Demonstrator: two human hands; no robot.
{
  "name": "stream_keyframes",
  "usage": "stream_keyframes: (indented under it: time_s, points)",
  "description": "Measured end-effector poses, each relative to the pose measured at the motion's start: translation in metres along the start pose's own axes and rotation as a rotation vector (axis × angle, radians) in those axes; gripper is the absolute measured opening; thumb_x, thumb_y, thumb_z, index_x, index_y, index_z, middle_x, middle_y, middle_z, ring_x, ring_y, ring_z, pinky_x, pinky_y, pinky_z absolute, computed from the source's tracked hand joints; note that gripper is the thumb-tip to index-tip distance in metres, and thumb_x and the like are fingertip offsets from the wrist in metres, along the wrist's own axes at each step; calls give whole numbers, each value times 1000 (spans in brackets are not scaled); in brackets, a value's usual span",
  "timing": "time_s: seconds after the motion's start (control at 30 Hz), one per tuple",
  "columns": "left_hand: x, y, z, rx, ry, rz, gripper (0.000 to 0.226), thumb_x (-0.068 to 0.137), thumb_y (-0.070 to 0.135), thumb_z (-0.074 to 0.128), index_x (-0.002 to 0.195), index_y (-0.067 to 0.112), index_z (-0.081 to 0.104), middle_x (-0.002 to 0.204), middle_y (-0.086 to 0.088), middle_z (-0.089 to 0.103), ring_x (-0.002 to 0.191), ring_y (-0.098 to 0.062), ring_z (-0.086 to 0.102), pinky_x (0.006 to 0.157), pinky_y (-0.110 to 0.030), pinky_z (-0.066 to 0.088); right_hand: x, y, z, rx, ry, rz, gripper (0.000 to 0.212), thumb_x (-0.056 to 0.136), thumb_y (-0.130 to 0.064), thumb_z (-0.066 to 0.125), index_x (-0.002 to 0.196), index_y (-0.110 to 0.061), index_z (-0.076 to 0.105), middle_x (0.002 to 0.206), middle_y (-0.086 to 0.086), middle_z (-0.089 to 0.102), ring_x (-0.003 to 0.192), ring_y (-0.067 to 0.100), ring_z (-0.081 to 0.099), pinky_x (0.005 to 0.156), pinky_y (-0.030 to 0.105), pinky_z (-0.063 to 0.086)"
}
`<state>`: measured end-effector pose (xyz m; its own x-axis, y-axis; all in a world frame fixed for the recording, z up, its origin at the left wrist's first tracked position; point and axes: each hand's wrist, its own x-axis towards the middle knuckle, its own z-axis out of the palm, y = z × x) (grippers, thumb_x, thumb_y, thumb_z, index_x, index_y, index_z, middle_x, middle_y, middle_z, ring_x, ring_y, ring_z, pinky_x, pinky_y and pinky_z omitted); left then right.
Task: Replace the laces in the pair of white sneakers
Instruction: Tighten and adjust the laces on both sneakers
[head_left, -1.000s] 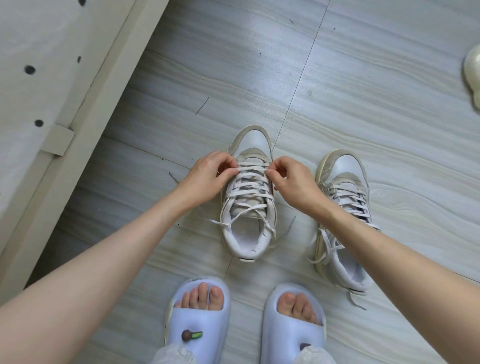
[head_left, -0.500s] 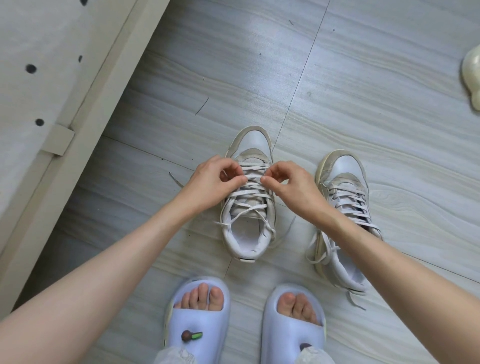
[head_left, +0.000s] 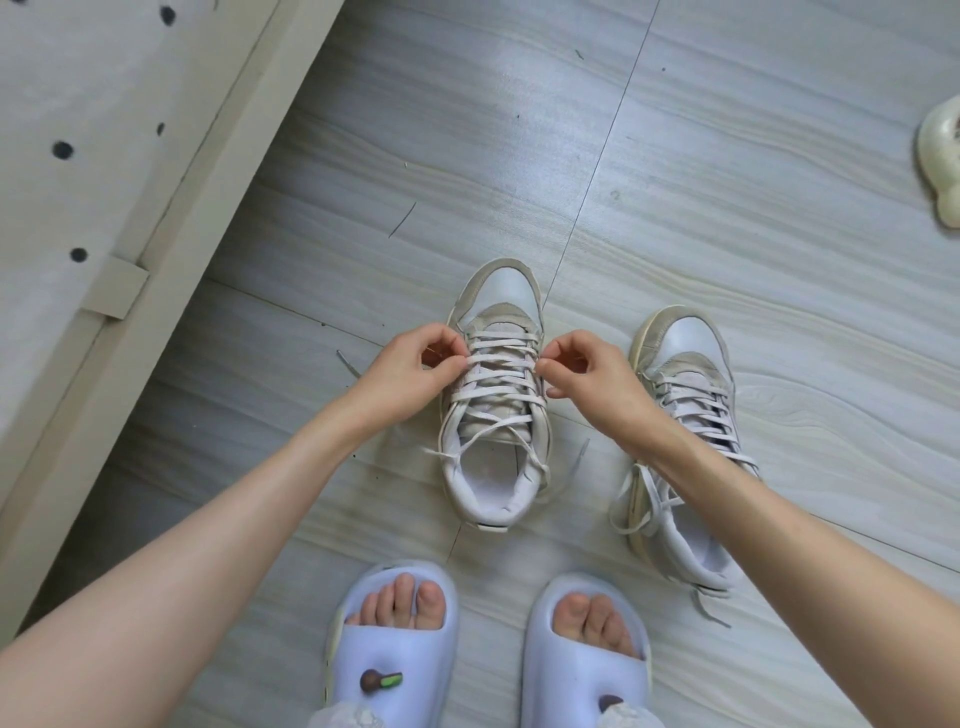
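Two white sneakers stood on the grey floor (head_left: 727, 156), toes pointing away from the person. The left sneaker (head_left: 496, 395) sat upright between both hands; its lace (head_left: 498, 364) was threaded across the eyelets, with loose ends trailing at the collar and onto the floor on either side. The left hand (head_left: 410, 371) was at the shoe's left edge, thumb and forefinger pinching a lace crossing near the upper rows, the other fingers curled in. The right hand (head_left: 587, 374) mirrored it at the shoe's right edge, thumb and forefinger pinched on the same part of the lace, the remaining fingers curled. The right sneaker (head_left: 685, 431) stood just beside it, apart from it, partly hidden under the right forearm; it was laced too, and its lace ends hung slack over the side and heel. Nearer the person, two pale blue slides (head_left: 395, 649) with bare toes showing rested on the floor, each carrying a small charm. A pale bed frame (head_left: 171, 249) ran diagonally along the left, with dotted fabric above it. A cream object (head_left: 943, 156) lay at the right edge, cut off by the frame.
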<state>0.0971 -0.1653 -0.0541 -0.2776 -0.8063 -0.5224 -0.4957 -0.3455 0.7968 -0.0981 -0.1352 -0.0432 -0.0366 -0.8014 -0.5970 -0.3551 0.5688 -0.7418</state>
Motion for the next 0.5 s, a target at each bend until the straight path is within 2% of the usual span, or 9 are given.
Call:
stream_keyframes:
  time_s: [0.1, 0.2, 0.3, 0.37, 0.43, 0.5]
  points:
    - [-3, 2, 3, 38, 32, 66, 14, 84, 16, 65, 80, 27, 57, 88, 4, 60, 81, -14, 57, 80, -29, 49, -5, -2, 2, -104, 38, -118, 9, 84, -17, 66, 78, -20, 59, 87, 1, 61, 80, 12, 57, 82, 27, 45]
    - [-6, 7, 8, 223, 9, 136, 16, 79, 25, 71, 75, 34, 59, 89, 8, 53, 74, -8, 53, 70, -14, 41, -7, -7, 7, -317, -11, -190, 3, 82, -22, 68, 85, -20, 67, 94, -2, 53, 85, 8, 50, 76, 16, 33]
    - [-2, 11, 10, 385, 12, 156, 12, 79, 27, 71, 75, 32, 61, 85, 11, 45, 67, -1, 49, 65, -8, 35, -2, -11, 9, -491, -35, -209, 7, 85, -25, 64, 88, -20, 68, 99, -1, 49, 91, 10, 48, 71, 17, 26]
    - [0, 13, 11, 430, 11, 161, 12, 80, 22, 68, 76, 29, 59, 88, 9, 46, 66, 0, 48, 66, -11, 34, -1, -12, 9, -528, -45, -217, 7, 87, -22, 60, 88, -18, 66, 101, 0, 49, 95, 13, 50, 73, 20, 28]
    - [-1, 15, 10, 417, 13, 158, 15, 81, 19, 66, 74, 28, 56, 89, 8, 47, 69, -3, 52, 69, -14, 35, -2, -10, 7, -498, -31, -215, 7, 90, -19, 55, 87, -16, 62, 101, 0, 50, 94, 13, 49, 76, 20, 29]
    - [-4, 13, 7, 305, 23, 109, 19, 82, 16, 66, 71, 27, 55, 87, 10, 48, 78, -10, 58, 70, -14, 41, -6, -5, 4, -411, -16, -187, 8, 91, -17, 54, 86, -14, 59, 100, 1, 52, 93, 13, 49, 80, 20, 33]
